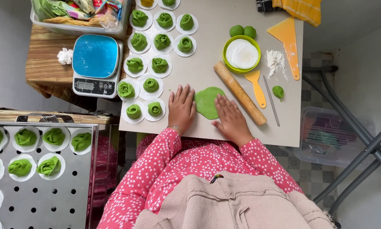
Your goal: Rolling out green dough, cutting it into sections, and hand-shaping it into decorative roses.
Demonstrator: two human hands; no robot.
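A flat green dough sheet (207,101) lies on the grey board (207,42) near its front edge. My left hand (181,107) rests flat on the board with its fingers spread, touching the sheet's left edge. My right hand (229,117) lies open on the sheet's right side. A wooden rolling pin (239,93) lies diagonally just right of my right hand. Several green rose-shaped dough pieces (151,85) sit on round white papers left of my hands. Neither hand holds anything.
A green bowl of white paper rounds (241,54), two dough balls (242,31), flour (275,59), orange scrapers (287,36), a metal stick (271,100) and a small dough bit (278,91) lie to the right. A blue scale (96,63) stands left. A perforated steel tray (42,199) holds more dough pieces.
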